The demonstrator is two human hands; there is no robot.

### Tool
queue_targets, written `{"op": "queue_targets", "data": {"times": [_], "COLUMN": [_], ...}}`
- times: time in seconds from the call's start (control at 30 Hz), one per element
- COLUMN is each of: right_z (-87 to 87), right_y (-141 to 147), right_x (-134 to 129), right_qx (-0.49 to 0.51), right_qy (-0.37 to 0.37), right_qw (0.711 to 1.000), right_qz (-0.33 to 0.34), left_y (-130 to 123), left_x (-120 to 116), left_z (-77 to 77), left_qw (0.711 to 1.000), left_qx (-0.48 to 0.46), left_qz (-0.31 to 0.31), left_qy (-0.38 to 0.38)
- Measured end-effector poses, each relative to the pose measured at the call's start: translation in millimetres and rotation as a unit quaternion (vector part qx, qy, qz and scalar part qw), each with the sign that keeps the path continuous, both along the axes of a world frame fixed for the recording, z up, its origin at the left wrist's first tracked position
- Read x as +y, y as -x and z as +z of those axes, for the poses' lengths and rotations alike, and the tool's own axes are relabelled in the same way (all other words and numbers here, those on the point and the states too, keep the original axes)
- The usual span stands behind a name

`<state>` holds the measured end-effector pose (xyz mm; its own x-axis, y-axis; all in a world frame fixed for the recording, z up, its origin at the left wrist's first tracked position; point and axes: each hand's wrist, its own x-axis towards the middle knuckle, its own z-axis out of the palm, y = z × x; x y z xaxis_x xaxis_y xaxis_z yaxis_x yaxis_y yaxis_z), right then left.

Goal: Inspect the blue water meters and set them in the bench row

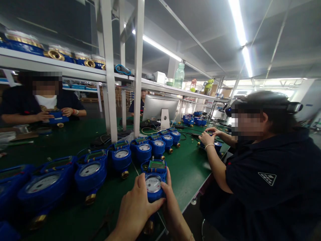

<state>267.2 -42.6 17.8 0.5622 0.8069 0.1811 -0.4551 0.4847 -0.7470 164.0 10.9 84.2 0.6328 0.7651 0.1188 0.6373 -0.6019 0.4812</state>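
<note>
Both hands are wrapped around a blue water meter point(153, 182) at the lower centre of the frame, so that its dial faces up toward the camera. From the left, the left hand point(135, 209) is curled over the meter's near left side, thumb laid along the lower edge of the body, forearm rising from the bottom edge. The right hand point(170, 204) is pressed against the right flank, fingers stretched upward beside the small display; the wrist is bent inward. The meter appears to be gripped from both sides just above the green desk point(188, 174), probably to steady it for reading; whether it rests on the desk cannot be told. A row of similar meters point(120, 157) is lined up from lower left toward the centre, dials up, brass fittings toward the viewer. At right, a co-worker's hands point(208, 137) are laid on another meter. At upper left, a second person's hands hold a blue part.
</note>
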Motion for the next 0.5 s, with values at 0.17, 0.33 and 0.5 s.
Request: {"op": "queue_targets", "data": {"times": [0.17, 0.33, 0.5], "right_z": [-5.3, -12.2, -14.7], "right_y": [-9.2, -14.1, -15.5], "right_x": [-4.4, -6.5, -13.5], "right_qx": [0.027, 0.018, 0.021], "right_qy": [0.014, 0.022, 0.008], "right_qw": [0.999, 1.000, 0.999], "right_qz": [0.017, 0.008, 0.031], "left_y": [-6.2, -8.3, -6.6], "left_x": [-5.0, -6.5, -11.5], "left_z": [-16.5, -24.8, -27.9], "left_qw": [1.000, 0.999, 0.995], "left_qx": [0.020, 0.031, 0.060], "left_qz": [-0.014, -0.033, -0.068], "left_qy": [-0.016, -0.028, -0.049]}}
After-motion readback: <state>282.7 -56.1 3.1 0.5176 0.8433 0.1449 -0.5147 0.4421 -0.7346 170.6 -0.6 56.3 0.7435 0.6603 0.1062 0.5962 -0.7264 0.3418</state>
